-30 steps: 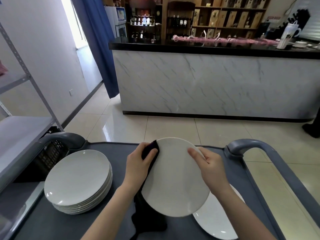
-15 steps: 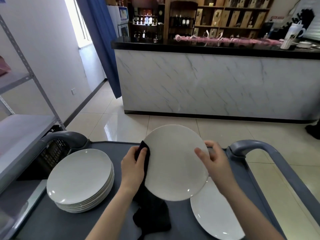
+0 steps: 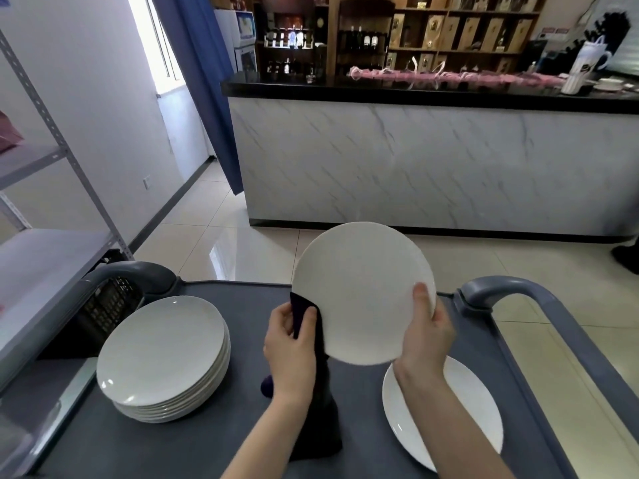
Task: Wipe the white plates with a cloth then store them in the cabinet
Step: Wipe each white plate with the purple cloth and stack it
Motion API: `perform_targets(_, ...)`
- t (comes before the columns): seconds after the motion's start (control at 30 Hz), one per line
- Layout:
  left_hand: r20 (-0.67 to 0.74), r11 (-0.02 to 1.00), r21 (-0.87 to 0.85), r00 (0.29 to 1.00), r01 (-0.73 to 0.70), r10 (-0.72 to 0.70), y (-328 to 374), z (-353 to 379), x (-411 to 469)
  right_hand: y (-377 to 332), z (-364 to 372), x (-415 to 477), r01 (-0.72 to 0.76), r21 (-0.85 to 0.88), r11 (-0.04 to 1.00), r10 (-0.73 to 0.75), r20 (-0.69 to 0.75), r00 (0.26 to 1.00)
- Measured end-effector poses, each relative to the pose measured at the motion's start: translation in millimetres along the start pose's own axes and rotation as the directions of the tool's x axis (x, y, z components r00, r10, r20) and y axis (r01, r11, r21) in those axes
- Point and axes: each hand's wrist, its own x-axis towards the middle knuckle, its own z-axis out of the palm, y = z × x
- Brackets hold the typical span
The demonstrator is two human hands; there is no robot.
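Nearest, flat on the grey cart point(image 3: 103, 444): lone plate point(image 3: 463, 402) at right, stack point(image 3: 162, 350) at left. Above, held plate point(image 3: 359, 288) tilted up, face toward the camera. Pinched at its right rim by right hand point(image 3: 427, 335), thumb on the face. Left hand point(image 3: 290, 344) curled round dark cloth point(image 3: 320, 420) at the lower-left rim, so probably wiping rightward across the face. Farther left, shelving point(image 3: 52, 257); cabinet not identifiable

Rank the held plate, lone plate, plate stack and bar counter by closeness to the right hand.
From the right hand:
1. Held plate, in its grip.
2. Lone plate, just below, on the cart.
3. Plate stack, cart's left side.
4. Bar counter, far ahead.
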Motion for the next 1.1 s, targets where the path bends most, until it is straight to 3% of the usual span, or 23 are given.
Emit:
perform_targets(0.13,-0.035,0.993,-0.082,0.995,0.088,-0.091,2,5,8,12,-7,-8,0.056,-0.075,0.996,-0.054,0.021,0.998)
perform_targets(0.27,-0.003,0.997,0.07,1.0,-0.024,0.024,12,-3,31,6,-21,-4,0.17,-0.192,0.966,-0.134,0.19,0.973)
perform_targets(0.33,0.107,0.98,0.16,0.989,-0.118,0.102,17,-11,45,-2,-28,1,0.248,-0.27,0.93,-0.149,0.338,0.929)
perform_targets(0.43,0.36,0.953,0.216,0.925,-0.211,0.124,21,-17,54,-19,-33,10,0.347,-0.389,0.853,-0.062,0.585,0.809)
perform_targets(0.5,0.453,0.934,0.237,0.881,-0.268,0.138,19,-16,50,-23,-31,11,0.388,-0.423,0.819,-0.015,0.66,0.751)
perform_targets(0.6,0.341,0.939,0.247,0.929,-0.238,0.146,11,-18,45,-17,-31,5,0.329,-0.353,0.876,-0.065,0.589,0.806)
perform_targets(0.73,0.096,0.98,0.199,0.995,-0.006,-0.013,-7,-15,32,9,-19,-12,0.116,-0.204,0.972,-0.089,0.134,0.987)
perform_targets(0.8,0.004,0.986,0.115,0.993,0.119,-0.12,-14,-4,17,14,-7,-22,0.064,-0.115,0.991,-0.066,-0.02,0.998)
perform_targets(0.83,-0.03,0.985,0.067,0.987,0.159,-0.157,-16,1,12,14,-4,-25,0.075,-0.118,0.99,-0.077,-0.01,0.997)
perform_targets(0.93,-0.038,0.987,0.019,0.986,0.162,-0.162,-12,-4,18,11,-13,-18,0.147,-0.224,0.963,-0.105,0.19,0.976)
perform_targets(1.03,0.064,0.995,0.101,0.998,0.019,-0.026,0,-18,31,-9,-29,10,0.243,-0.296,0.924,-0.116,0.389,0.914)
perform_targets(1.1,0.188,0.98,0.16,0.978,-0.121,0.09,11,-23,38,-26,-29,26,0.29,-0.353,0.889,-0.053,0.551,0.833)
